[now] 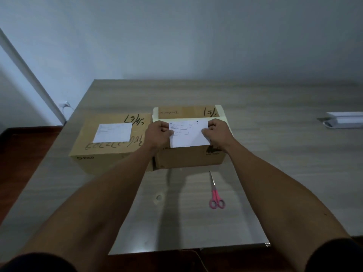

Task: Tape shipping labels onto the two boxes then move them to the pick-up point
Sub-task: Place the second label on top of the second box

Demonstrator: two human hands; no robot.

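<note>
Head view: left hand (160,133) and right hand (217,134) each pinch a side of a shipping label (189,134), grip clamped, over the right box (188,156).

Two cardboard boxes: the left box (110,142) and the right box (189,156). Two shipping labels: one label (113,132) and a second label (189,134). One pair of pink-handled scissors (215,193). One small ring (159,198), possibly a tape roll. Two hands: left hand (160,134), right hand (217,134).

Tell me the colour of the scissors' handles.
Pink, seen in the head view: the scissors lie on the table.
</note>
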